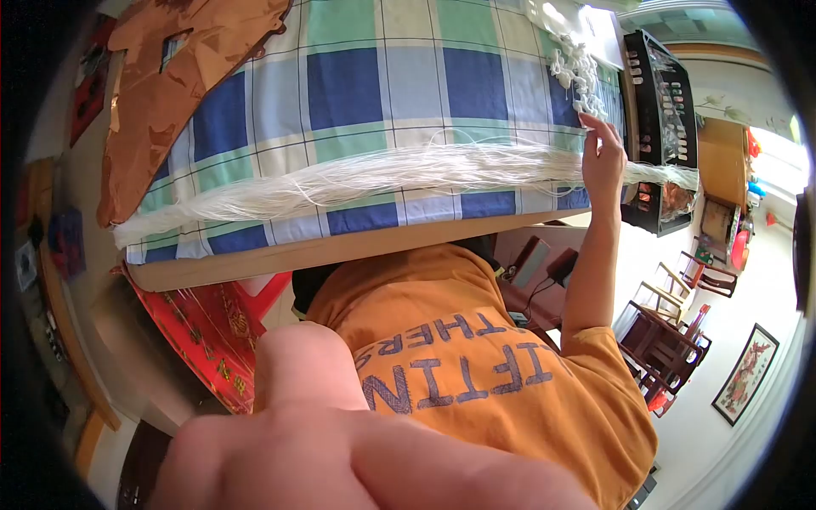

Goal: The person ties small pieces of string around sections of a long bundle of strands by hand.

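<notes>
A long bundle of fine white strands (357,183) lies lengthwise along the front of the table's plaid cloth (416,81). My right hand (604,151) is over its right part, the index finger stretched toward white knotted cords (585,81) and apart from the thumb. I see nothing held in it, and whether it touches the strands I cannot tell. Very close to the camera, at the bottom, is my left hand (314,442), large and blurred. One rounded part of it points up; the other fingertips are out of view, so its grip is hidden.
Shiny copper-brown sheeting (183,64) covers the table's left end. At the right end stands a black slotted crate (663,127), with the strands' end reaching it. Red patterned cloth (204,331) hangs below the table at left. Wooden chairs (667,327) stand farther right.
</notes>
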A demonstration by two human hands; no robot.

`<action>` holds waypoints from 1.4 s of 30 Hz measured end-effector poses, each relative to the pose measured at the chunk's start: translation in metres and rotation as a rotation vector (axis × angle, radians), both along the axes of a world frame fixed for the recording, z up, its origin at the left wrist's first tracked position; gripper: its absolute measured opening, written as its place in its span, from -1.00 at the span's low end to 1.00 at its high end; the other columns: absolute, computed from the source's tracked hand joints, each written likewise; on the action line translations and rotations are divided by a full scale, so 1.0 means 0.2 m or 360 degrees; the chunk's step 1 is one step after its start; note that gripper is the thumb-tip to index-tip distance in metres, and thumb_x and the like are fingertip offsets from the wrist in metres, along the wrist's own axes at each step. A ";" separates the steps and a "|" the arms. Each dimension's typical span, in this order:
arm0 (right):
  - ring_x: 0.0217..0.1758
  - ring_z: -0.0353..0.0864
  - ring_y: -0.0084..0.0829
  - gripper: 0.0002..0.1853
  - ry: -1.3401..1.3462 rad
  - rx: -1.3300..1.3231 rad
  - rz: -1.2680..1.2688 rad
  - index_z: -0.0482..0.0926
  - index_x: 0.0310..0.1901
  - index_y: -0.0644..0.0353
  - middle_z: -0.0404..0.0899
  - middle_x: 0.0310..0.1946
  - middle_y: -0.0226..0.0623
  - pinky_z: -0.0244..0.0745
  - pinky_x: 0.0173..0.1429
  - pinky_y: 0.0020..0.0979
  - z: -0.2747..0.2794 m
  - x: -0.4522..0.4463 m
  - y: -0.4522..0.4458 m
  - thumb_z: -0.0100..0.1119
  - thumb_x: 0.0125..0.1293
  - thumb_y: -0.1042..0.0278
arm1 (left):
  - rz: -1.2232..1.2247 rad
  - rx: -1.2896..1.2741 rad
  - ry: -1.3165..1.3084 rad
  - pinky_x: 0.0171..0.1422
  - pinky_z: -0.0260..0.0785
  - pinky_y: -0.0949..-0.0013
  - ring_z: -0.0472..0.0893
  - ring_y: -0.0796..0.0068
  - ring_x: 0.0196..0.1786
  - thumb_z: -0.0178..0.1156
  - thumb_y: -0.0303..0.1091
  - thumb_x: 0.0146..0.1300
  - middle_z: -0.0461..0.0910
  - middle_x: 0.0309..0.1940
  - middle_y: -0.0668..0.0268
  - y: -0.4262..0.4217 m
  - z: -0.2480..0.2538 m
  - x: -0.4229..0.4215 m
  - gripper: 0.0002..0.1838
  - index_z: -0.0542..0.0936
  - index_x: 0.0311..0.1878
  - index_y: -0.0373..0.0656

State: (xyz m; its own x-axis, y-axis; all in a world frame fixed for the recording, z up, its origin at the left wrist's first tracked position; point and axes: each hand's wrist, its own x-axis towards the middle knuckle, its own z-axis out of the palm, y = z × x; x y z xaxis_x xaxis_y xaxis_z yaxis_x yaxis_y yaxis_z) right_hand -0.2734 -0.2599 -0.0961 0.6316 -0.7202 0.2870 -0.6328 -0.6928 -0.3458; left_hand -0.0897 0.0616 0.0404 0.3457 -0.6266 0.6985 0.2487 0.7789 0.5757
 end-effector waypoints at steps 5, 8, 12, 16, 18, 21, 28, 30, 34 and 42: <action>-0.21 0.56 -0.39 -0.87 -0.0091 0.0296 0.0250 0.61 -0.24 0.22 0.60 -0.29 -0.28 0.45 -0.08 -0.40 0.06 0.19 0.24 0.23 0.16 0.59 | 0.0007 0.0000 -0.0012 -0.12 0.42 0.40 0.55 0.39 -0.21 0.14 -0.63 0.15 0.53 -0.21 0.17 -0.02 0.01 0.01 -0.83 0.52 -0.17 -0.24; -0.16 0.53 -0.30 -0.89 -0.0069 0.0400 0.0540 0.61 -0.28 0.19 0.58 -0.32 -0.29 0.42 -0.03 -0.30 0.04 0.34 0.41 0.28 0.17 0.40 | 0.0016 0.0001 -0.0016 -0.12 0.43 0.40 0.56 0.39 -0.21 0.14 -0.65 0.16 0.54 -0.21 0.16 -0.01 0.01 0.00 -0.82 0.52 -0.17 -0.25; -0.20 0.52 -0.23 -0.89 0.0014 0.0406 0.0508 0.56 -0.33 0.24 0.56 -0.33 -0.24 0.42 -0.06 -0.26 0.01 0.42 0.47 0.26 0.16 0.43 | 0.0100 0.0031 -0.0028 -0.12 0.43 0.40 0.56 0.39 -0.21 0.13 -0.67 0.16 0.54 -0.22 0.15 -0.03 0.03 0.03 -0.82 0.52 -0.17 -0.26; -0.25 0.50 -0.25 -0.90 -0.0211 0.0477 0.0472 0.53 -0.33 0.26 0.53 -0.37 -0.25 0.41 -0.10 -0.31 0.08 0.40 0.48 0.26 0.14 0.50 | 0.0379 0.0248 -0.0017 -0.12 0.44 0.40 0.57 0.39 -0.21 0.13 -0.70 0.16 0.54 -0.22 0.15 -0.09 -0.02 0.10 -0.82 0.52 -0.17 -0.28; -0.29 0.50 -0.27 -0.89 -0.0375 0.0556 0.0458 0.51 -0.34 0.27 0.50 -0.39 -0.25 0.42 -0.14 -0.37 0.15 0.36 0.52 0.25 0.12 0.59 | 0.0579 0.0592 -0.0028 -0.12 0.44 0.39 0.57 0.39 -0.21 0.12 -0.71 0.16 0.54 -0.23 0.14 -0.14 -0.12 0.10 -0.82 0.52 -0.17 -0.28; -0.30 0.52 -0.31 -0.89 -0.0513 0.0559 0.0568 0.47 -0.34 0.30 0.51 -0.38 -0.24 0.43 -0.14 -0.39 0.21 0.32 0.56 0.22 0.13 0.63 | 0.0994 0.1227 -0.0444 -0.07 0.40 0.42 0.57 0.35 -0.20 0.17 -0.62 0.15 0.57 -0.27 0.26 -0.27 -0.38 0.09 -0.84 0.57 -0.18 -0.24; -0.27 0.55 -0.30 -0.87 -0.0468 0.0613 0.0493 0.51 -0.29 0.29 0.53 -0.33 -0.23 0.44 -0.14 -0.39 0.15 0.31 0.57 0.24 0.13 0.61 | 0.1344 0.1839 -0.1655 0.02 0.40 0.20 0.52 0.19 -0.17 0.17 -0.46 0.19 0.52 -0.34 0.22 -0.57 -0.73 0.04 -0.96 0.55 -0.30 -0.19; -0.22 0.56 -0.29 -0.85 -0.0457 0.0556 0.0457 0.53 -0.25 0.29 0.54 -0.30 -0.22 0.45 -0.11 -0.37 0.15 0.31 0.57 0.25 0.14 0.59 | 0.1254 0.1844 -0.1489 -0.03 0.42 0.19 0.54 0.19 -0.19 0.14 -0.46 0.22 0.53 -0.35 0.20 -0.59 -0.74 0.07 -0.97 0.52 -0.28 -0.18; 0.11 0.49 -0.16 -0.54 -0.0371 0.0588 0.0547 0.46 0.06 0.24 0.47 0.03 -0.12 0.40 0.15 -0.30 0.14 0.31 0.58 0.33 0.07 0.56 | 0.0875 0.1781 -0.0865 -0.17 0.42 0.16 0.59 0.17 -0.25 0.14 -0.46 0.24 0.55 -0.36 0.15 -0.56 -0.63 0.09 -0.92 0.47 -0.21 -0.16; 0.33 0.35 -0.33 -0.50 -0.0881 0.1706 0.0621 0.23 0.33 0.22 0.46 0.17 -0.10 0.12 0.43 -0.26 0.15 0.45 0.82 0.00 0.42 0.27 | 0.0851 0.1013 -0.1518 -0.07 0.43 0.24 0.60 0.26 -0.13 0.12 -0.65 0.09 0.54 -0.23 0.16 -0.51 -0.36 -0.32 -0.71 0.46 -0.08 -0.26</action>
